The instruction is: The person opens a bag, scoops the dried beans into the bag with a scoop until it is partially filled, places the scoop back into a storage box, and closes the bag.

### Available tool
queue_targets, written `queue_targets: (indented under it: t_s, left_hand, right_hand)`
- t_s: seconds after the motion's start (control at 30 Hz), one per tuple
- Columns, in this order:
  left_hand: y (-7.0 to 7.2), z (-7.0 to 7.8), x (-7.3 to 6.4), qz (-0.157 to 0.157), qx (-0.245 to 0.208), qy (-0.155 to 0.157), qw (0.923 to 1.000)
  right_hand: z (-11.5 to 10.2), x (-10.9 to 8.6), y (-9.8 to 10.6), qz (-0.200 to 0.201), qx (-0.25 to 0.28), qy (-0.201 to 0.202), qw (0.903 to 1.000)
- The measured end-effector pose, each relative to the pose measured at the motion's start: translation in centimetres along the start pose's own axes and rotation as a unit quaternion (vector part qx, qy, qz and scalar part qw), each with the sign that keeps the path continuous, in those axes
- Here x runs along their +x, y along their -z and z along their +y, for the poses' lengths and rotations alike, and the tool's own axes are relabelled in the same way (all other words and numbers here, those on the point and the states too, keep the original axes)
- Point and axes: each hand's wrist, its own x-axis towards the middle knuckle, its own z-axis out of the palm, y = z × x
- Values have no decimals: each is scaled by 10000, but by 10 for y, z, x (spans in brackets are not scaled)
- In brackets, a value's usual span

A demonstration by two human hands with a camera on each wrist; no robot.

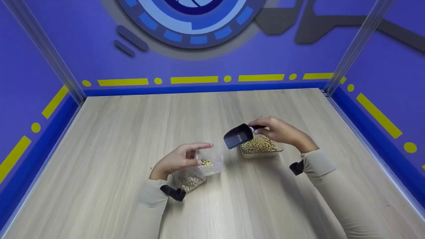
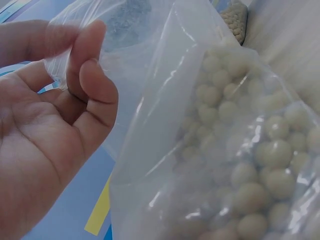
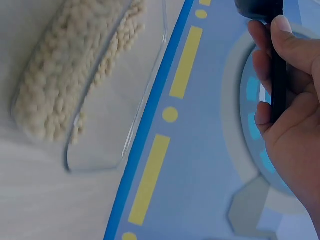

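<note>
My left hand (image 1: pixel 176 158) pinches the rim of a clear plastic bag (image 1: pixel 215 167), keeping its mouth spread. Soybeans (image 1: pixel 206 162) show through the mouth, and more beans (image 2: pixel 255 185) fill the bag's lower part on the table. With its fingers curled round the handle, my right hand (image 1: pixel 282 130) holds a black scoop (image 1: pixel 238 136). The scoop is tilted, its bowl pointing left toward the bag, and no beans show in it. Beneath the right hand is a clear plastic box (image 1: pixel 262 155) with many soybeans (image 3: pixel 65 70), partly hidden by the scoop and hand.
Everything stands on a light wood-grain table (image 1: pixel 116 139). Blue panels (image 1: pixel 199 66) with yellow markings border it at the back and both sides. Black straps (image 1: pixel 173 192) sit at both wrists over the beige sleeves (image 1: pixel 338 189).
</note>
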Motion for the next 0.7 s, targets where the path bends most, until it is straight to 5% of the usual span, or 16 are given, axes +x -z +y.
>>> queue_targets:
  t_s: [0.3,0.7]
  left_hand:
    - [1,-4,-1,-139,-38,-213,9997]
    - [0,-1,-1,-111,-173,0,9998]
  right_hand:
    - [13,-11,18,-34,-387,-352,9986]
    - [26,-23,33,-301,-1333,-377,9899]
